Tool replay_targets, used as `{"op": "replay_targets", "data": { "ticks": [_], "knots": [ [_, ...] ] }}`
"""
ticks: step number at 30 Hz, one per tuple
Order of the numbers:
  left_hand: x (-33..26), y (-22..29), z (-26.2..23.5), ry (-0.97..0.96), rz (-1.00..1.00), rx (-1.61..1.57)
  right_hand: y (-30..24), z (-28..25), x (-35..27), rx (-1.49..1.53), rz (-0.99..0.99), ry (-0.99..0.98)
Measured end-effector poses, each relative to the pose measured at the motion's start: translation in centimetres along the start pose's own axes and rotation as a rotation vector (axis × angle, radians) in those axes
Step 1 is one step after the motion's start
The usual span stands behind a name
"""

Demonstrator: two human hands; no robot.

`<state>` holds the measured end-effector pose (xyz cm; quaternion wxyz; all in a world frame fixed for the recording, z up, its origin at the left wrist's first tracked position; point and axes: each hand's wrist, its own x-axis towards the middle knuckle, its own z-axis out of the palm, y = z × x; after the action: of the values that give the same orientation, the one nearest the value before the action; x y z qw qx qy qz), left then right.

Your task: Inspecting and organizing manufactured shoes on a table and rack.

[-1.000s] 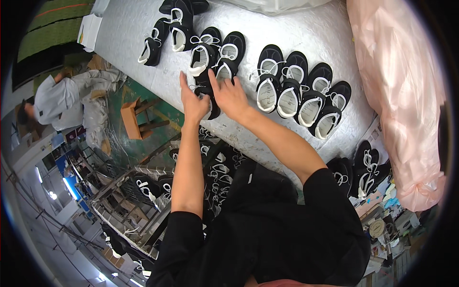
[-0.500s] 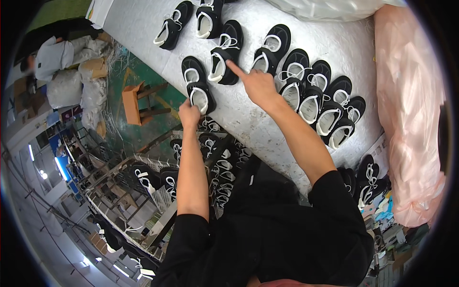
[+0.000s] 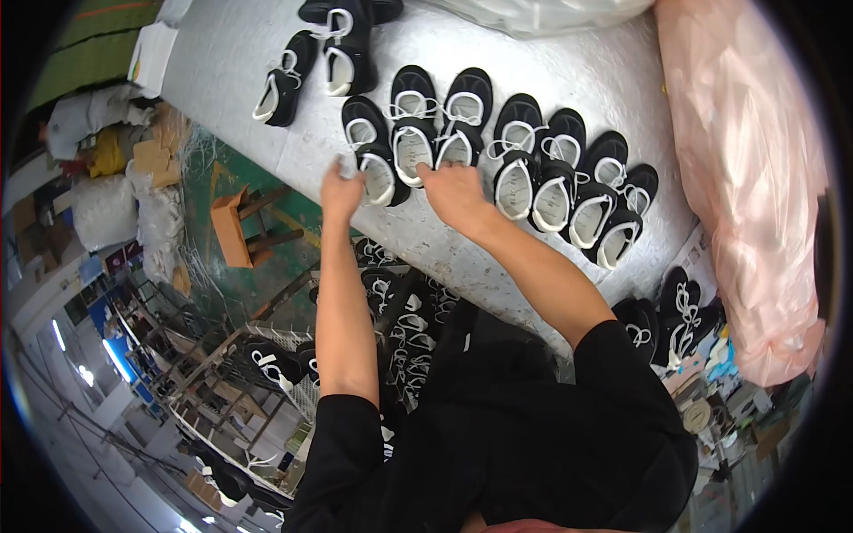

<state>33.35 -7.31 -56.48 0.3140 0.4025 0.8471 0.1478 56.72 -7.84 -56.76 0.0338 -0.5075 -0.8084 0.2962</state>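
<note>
Three black shoes with white linings stand side by side on the silvery tabletop, heels towards me. My right hand (image 3: pixel 457 192) is at the heels of the middle shoe (image 3: pixel 414 138) and the right shoe (image 3: pixel 466 107), thumb at the middle one and bent fingers over the rim of the right one, closed on their adjoining sides. My left hand (image 3: pixel 341 194) is beside the heel of the left shoe (image 3: pixel 366 147). Its fingertips are smeared by motion, so its grip is unclear.
A row of several similar shoes (image 3: pixel 553 173) stands to the right. More shoes (image 3: pixel 286 78) are at the far left of the table (image 3: pixel 222 62). A pink plastic-wrapped bundle (image 3: pixel 737 178) lies along the right. Racked shoes (image 3: pixel 413 333) are below the table edge.
The three shoes, spread apart before, now stand close together in a line. My right hand has gone from a pointing finger to gripping two heels. My left hand has shifted to the shoe's side.
</note>
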Motion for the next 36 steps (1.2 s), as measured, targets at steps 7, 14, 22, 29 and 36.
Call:
{"op": "replay_targets", "data": {
  "ticks": [7,14,22,29,36],
  "knots": [
    [7.2,8.0,0.0,0.311,0.582,0.297,-2.7,-2.2,0.4,0.176,0.209,-0.065],
    [11.5,7.0,-0.6,0.354,0.532,0.34,-5.4,-3.0,2.9,0.053,0.436,-0.245],
    [3.8,0.6,-6.5,0.521,0.27,0.122,-5.0,-2.1,3.8,0.092,0.49,-0.185],
    [-1.4,-4.5,-3.3,0.415,0.312,0.267,-4.9,-1.4,3.8,0.245,0.595,0.037],
    [-2.9,-4.2,-2.6,0.339,0.081,0.376,-4.8,-1.7,3.0,0.135,0.515,0.064]
  ]
}}
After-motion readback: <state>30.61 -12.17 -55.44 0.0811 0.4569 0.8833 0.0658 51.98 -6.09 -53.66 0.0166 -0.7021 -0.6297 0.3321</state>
